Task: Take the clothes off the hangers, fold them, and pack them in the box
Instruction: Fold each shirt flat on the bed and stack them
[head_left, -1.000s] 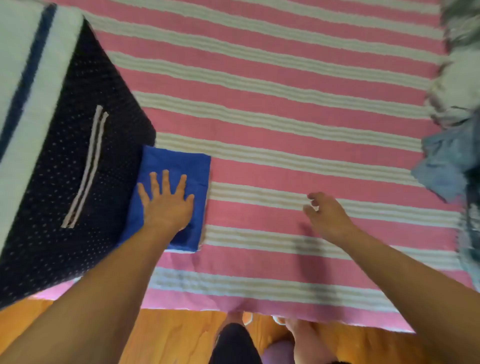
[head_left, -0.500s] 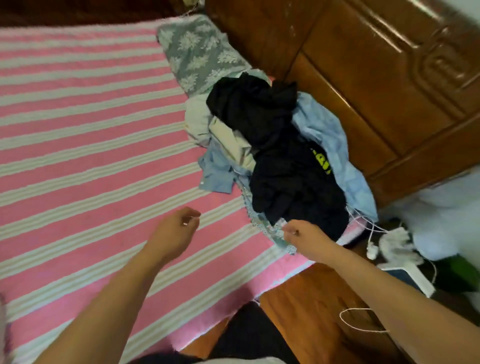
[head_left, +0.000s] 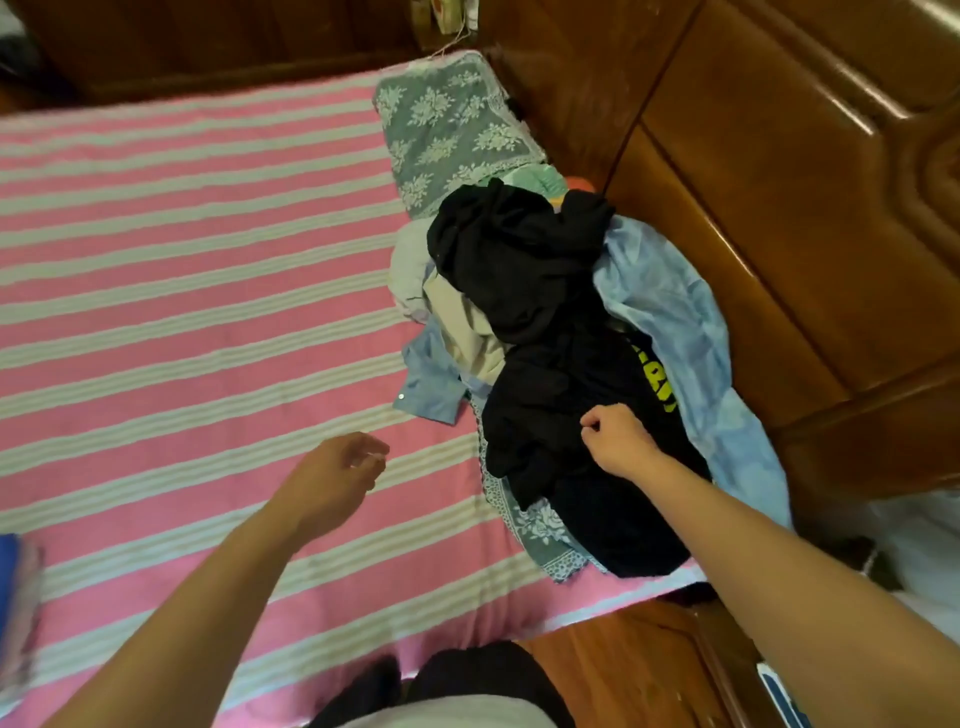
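Left and middle of striped bedsheet (head_left: 182, 291): bare, open run for a hand.
Right edge blocked by clothes pile (head_left: 545, 364): black garments on top, light blue shirt (head_left: 675, 322) draped toward wooden headboard (head_left: 779, 234), which walls off that side, touching the pile.
Grey floral pillow (head_left: 447, 130) fills the far corner, just beside the pile.
Right hand (head_left: 615, 441) sits on the black fabric; left hand (head_left: 332, 480) hangs above bare sheet, clear gap between them.

A pink-striped bed (head_left: 182, 291) carries a clothes pile (head_left: 545, 332) and floral cloth (head_left: 447, 124).
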